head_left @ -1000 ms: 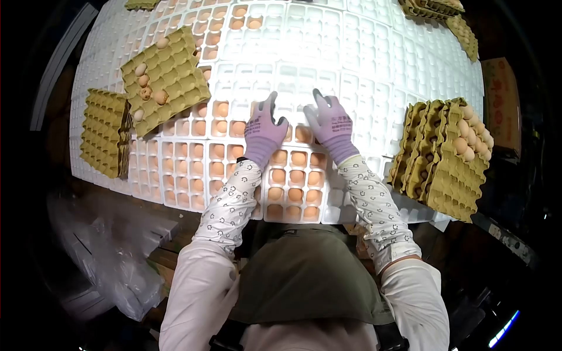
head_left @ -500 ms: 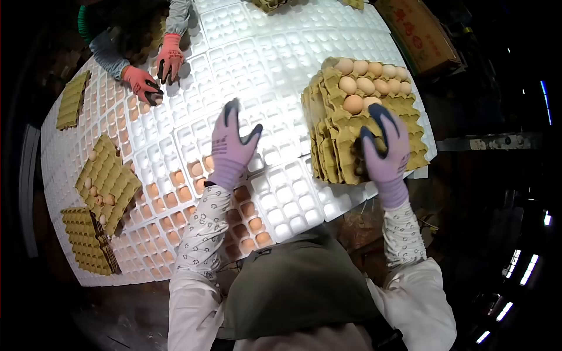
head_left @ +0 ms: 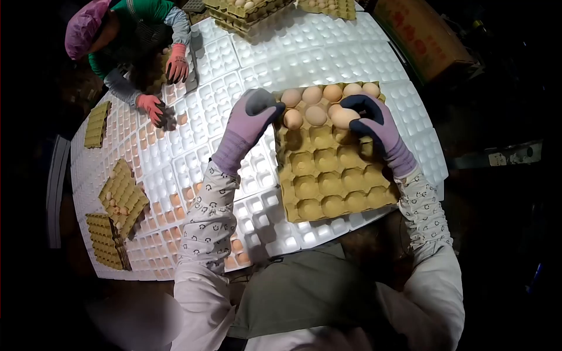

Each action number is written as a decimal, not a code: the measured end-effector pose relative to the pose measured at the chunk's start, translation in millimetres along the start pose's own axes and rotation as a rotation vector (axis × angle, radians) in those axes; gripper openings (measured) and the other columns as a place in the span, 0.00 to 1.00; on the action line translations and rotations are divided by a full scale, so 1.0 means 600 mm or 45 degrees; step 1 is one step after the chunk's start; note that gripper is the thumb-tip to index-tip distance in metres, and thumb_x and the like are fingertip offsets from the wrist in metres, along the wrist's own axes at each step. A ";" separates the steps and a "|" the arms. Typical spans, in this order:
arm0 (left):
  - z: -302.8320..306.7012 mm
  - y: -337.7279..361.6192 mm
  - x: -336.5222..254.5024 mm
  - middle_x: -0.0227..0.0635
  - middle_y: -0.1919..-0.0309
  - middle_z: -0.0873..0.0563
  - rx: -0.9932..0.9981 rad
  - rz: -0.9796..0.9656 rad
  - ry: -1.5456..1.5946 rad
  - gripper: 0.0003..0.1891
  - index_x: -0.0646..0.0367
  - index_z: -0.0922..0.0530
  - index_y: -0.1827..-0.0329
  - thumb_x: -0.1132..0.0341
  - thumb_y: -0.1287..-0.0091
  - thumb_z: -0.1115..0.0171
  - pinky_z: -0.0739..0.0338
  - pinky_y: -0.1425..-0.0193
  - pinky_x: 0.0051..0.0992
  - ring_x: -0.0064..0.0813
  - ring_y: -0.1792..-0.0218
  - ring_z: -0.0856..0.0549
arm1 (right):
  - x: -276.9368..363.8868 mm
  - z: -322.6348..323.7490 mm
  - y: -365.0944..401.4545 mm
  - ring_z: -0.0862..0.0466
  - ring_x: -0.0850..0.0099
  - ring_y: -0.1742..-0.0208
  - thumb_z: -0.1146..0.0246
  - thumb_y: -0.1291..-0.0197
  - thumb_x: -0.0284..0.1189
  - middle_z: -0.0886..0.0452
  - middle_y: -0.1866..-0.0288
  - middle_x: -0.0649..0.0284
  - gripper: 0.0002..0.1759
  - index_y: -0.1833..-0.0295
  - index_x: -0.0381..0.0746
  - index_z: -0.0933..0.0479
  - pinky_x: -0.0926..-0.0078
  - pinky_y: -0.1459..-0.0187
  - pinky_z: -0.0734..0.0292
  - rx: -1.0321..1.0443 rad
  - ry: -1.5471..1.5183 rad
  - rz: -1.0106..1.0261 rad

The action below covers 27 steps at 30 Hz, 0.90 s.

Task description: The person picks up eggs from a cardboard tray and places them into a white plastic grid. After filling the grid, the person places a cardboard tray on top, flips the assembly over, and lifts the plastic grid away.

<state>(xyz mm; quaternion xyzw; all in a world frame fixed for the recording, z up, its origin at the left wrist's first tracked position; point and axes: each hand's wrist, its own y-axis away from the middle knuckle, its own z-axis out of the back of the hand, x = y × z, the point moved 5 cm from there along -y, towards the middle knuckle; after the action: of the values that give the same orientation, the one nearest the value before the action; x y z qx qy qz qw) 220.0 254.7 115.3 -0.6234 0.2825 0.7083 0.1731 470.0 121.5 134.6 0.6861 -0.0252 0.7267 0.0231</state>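
Both hands wear purple gloves with dark fingertips. My right hand (head_left: 377, 126) is closed on an egg (head_left: 344, 118) over the second row of the olive egg tray (head_left: 328, 181). My left hand (head_left: 254, 120) grips the upper left edge of that tray, its thumb beside another egg (head_left: 293, 119). Eggs fill the tray's far row, with several more in the row nearer me; the cups closest to me hold none. Beneath lies a table covered with white egg trays (head_left: 257, 205).
A co-worker (head_left: 137, 35) in red gloves works at the upper left. Olive trays (head_left: 107, 240) lie at the left, and a tray stack (head_left: 252, 17) stands at the far side. A cardboard box (head_left: 421, 38) is at the upper right. Brown eggs (head_left: 237, 245) sit near my left forearm.
My left hand has moved right and up to the olive tray and closed on its edge. My right hand has closed on an egg. The olive tray appears further left and nearer me.
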 end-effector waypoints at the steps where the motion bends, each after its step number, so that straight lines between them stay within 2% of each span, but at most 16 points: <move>1: -0.031 0.006 -0.041 0.40 0.60 0.18 -0.047 -0.313 -0.904 0.25 0.57 0.22 0.44 0.55 0.39 0.24 0.18 0.50 0.33 0.37 0.54 0.14 | 0.019 0.014 -0.011 0.18 0.74 0.46 0.30 0.41 0.29 0.18 0.47 0.67 0.22 0.40 0.37 0.21 0.70 0.43 0.21 -0.017 -0.229 -0.047; 2: -0.067 0.019 -0.048 0.42 0.53 0.16 0.013 -0.471 -1.267 0.29 0.51 0.25 0.37 0.54 0.39 0.25 0.17 0.46 0.40 0.45 0.52 0.13 | 0.030 0.023 -0.019 0.18 0.74 0.45 0.30 0.41 0.27 0.18 0.47 0.68 0.22 0.41 0.36 0.21 0.71 0.42 0.22 -0.033 -0.461 -0.104; 4: -0.095 -0.003 -0.029 0.42 0.49 0.16 0.232 -0.307 -1.774 0.34 0.48 0.28 0.32 0.50 0.41 0.26 0.18 0.44 0.44 0.48 0.49 0.13 | 0.031 0.000 -0.069 0.16 0.70 0.49 0.31 0.39 0.36 0.17 0.49 0.61 0.20 0.46 0.35 0.21 0.70 0.45 0.20 0.169 0.571 0.151; 6: -0.061 -0.018 -0.051 0.40 0.47 0.15 0.157 -0.403 -1.383 0.29 0.47 0.25 0.34 0.53 0.37 0.29 0.17 0.42 0.40 0.46 0.48 0.12 | 0.072 -0.082 -0.067 0.13 0.64 0.49 0.30 0.42 0.38 0.17 0.52 0.59 0.21 0.49 0.37 0.21 0.65 0.47 0.19 0.208 1.671 0.269; 8: -0.027 -0.027 -0.077 0.39 0.45 0.15 0.057 0.102 -0.477 0.20 0.48 0.18 0.36 0.59 0.30 0.39 0.17 0.38 0.35 0.37 0.45 0.12 | 0.019 -0.099 -0.106 0.13 0.60 0.48 0.30 0.42 0.38 0.17 0.53 0.60 0.20 0.49 0.39 0.21 0.62 0.46 0.19 0.333 1.782 0.115; 9: -0.012 -0.042 -0.086 0.38 0.44 0.16 -0.020 -0.133 -0.699 0.20 0.49 0.17 0.36 0.62 0.31 0.37 0.18 0.40 0.33 0.35 0.46 0.13 | -0.004 -0.101 -0.117 0.13 0.58 0.47 0.30 0.42 0.38 0.17 0.53 0.60 0.20 0.49 0.40 0.21 0.61 0.46 0.19 0.399 1.838 0.035; 12: -0.040 -0.052 -0.107 0.37 0.37 0.21 -0.087 -0.405 -1.603 0.17 0.40 0.13 0.41 0.58 0.32 0.35 0.17 0.36 0.37 0.40 0.40 0.15 | 0.046 -0.050 -0.092 0.13 0.65 0.53 0.32 0.41 0.35 0.16 0.53 0.58 0.22 0.42 0.40 0.22 0.65 0.51 0.18 0.141 1.408 0.218; 13: -0.067 -0.054 -0.111 0.37 0.36 0.21 0.024 -0.338 -1.818 0.16 0.40 0.12 0.44 0.56 0.35 0.32 0.18 0.36 0.37 0.41 0.39 0.16 | 0.048 -0.017 -0.102 0.15 0.69 0.59 0.35 0.39 0.28 0.17 0.48 0.55 0.26 0.34 0.39 0.24 0.69 0.60 0.17 0.260 0.537 -0.275; 14: -0.086 -0.054 -0.115 0.37 0.35 0.21 0.148 -0.266 -2.032 0.16 0.40 0.11 0.46 0.54 0.37 0.28 0.18 0.35 0.37 0.42 0.38 0.17 | 0.047 0.008 -0.104 0.17 0.73 0.63 0.39 0.38 0.23 0.18 0.46 0.56 0.29 0.29 0.38 0.26 0.75 0.66 0.19 0.011 -0.111 -0.261; 15: -0.083 -0.064 -0.106 0.37 0.35 0.21 0.085 -0.239 -1.959 0.17 0.41 0.11 0.50 0.56 0.43 0.23 0.18 0.35 0.36 0.42 0.38 0.17 | 0.050 0.021 -0.106 0.17 0.73 0.63 0.40 0.38 0.22 0.18 0.45 0.56 0.28 0.29 0.38 0.26 0.75 0.65 0.18 -0.050 -0.137 -0.260; 17: -0.054 -0.050 -0.105 0.37 0.35 0.21 -0.180 -0.386 -1.552 0.18 0.42 0.11 0.49 0.60 0.44 0.22 0.17 0.36 0.36 0.43 0.39 0.17 | 0.048 0.036 -0.126 0.17 0.75 0.60 0.42 0.37 0.22 0.20 0.41 0.57 0.28 0.30 0.39 0.25 0.78 0.63 0.16 -0.044 -0.038 -0.293; 19: 0.012 -0.061 -0.025 0.37 0.37 0.18 -0.414 -0.442 -0.573 0.19 0.46 0.12 0.48 0.59 0.44 0.23 0.17 0.38 0.37 0.46 0.42 0.15 | 0.036 0.017 -0.154 0.17 0.68 0.46 0.34 0.36 0.32 0.27 0.32 0.59 0.24 0.34 0.48 0.20 0.68 0.49 0.15 0.110 0.982 -0.130; 21: 0.051 -0.032 0.020 0.41 0.37 0.20 -0.327 -0.604 -0.249 0.23 0.60 0.22 0.36 0.59 0.30 0.28 0.15 0.41 0.30 0.32 0.44 0.14 | 0.046 -0.049 -0.156 0.22 0.60 0.33 0.27 0.41 0.46 0.31 0.28 0.60 0.25 0.38 0.54 0.16 0.58 0.36 0.19 0.105 1.907 0.096; 24: 0.034 0.080 0.039 0.40 0.37 0.20 -0.512 -0.557 -0.093 0.36 0.55 0.41 0.25 0.57 0.29 0.30 0.18 0.33 0.37 0.32 0.38 0.18 | 0.055 -0.081 -0.178 0.24 0.60 0.32 0.25 0.43 0.47 0.29 0.28 0.64 0.24 0.42 0.53 0.14 0.60 0.36 0.19 0.393 2.133 -0.045; 26: 0.057 0.113 0.079 0.39 0.37 0.20 -0.449 -0.399 0.319 0.38 0.54 0.41 0.26 0.57 0.33 0.27 0.18 0.34 0.39 0.33 0.37 0.19 | 0.070 -0.063 -0.159 0.20 0.61 0.38 0.24 0.43 0.47 0.23 0.33 0.63 0.22 0.47 0.47 0.13 0.63 0.40 0.19 -0.074 1.859 0.311; 27: 0.063 0.128 0.090 0.40 0.36 0.20 -0.182 -0.231 1.181 0.33 0.54 0.34 0.29 0.49 0.31 0.32 0.18 0.36 0.38 0.36 0.39 0.19 | 0.073 -0.051 -0.157 0.16 0.68 0.51 0.25 0.41 0.48 0.21 0.38 0.61 0.25 0.44 0.43 0.14 0.69 0.49 0.18 -0.133 1.386 0.233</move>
<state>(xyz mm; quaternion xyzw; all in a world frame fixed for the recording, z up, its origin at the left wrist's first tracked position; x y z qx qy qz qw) 135.7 212.2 78.7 -0.9062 0.2250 0.3549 0.0466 443.6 217.7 177.2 0.2045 -0.1054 0.9732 0.0035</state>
